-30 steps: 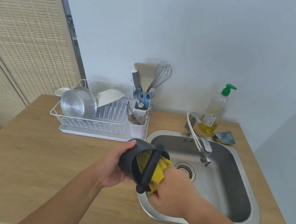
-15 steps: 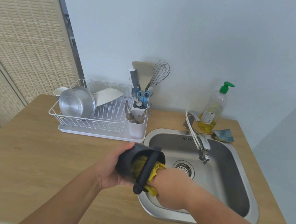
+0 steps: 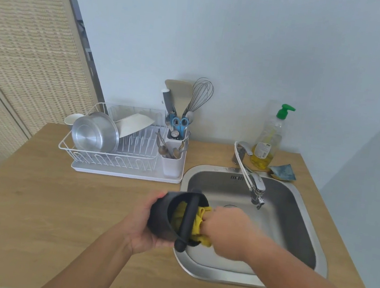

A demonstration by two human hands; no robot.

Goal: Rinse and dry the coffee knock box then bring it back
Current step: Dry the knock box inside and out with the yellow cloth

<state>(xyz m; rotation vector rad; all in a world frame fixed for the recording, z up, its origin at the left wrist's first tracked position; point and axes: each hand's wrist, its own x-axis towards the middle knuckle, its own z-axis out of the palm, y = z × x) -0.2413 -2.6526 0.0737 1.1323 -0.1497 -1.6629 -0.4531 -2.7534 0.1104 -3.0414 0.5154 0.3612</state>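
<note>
Pale blue wall (image 3: 245,42), wooden counter (image 3: 30,207), woven screen (image 3: 17,36) left

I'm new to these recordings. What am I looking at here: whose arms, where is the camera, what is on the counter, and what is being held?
There is no robot: a person wears a camera on the head, looking down at their own arms. The left hand holds a black knock box tipped on its side over the edge of the sink. The right hand presses a yellow cloth into it. On the wooden counter stand a dish rack, a utensil holder, a soap bottle and a sponge.
</note>
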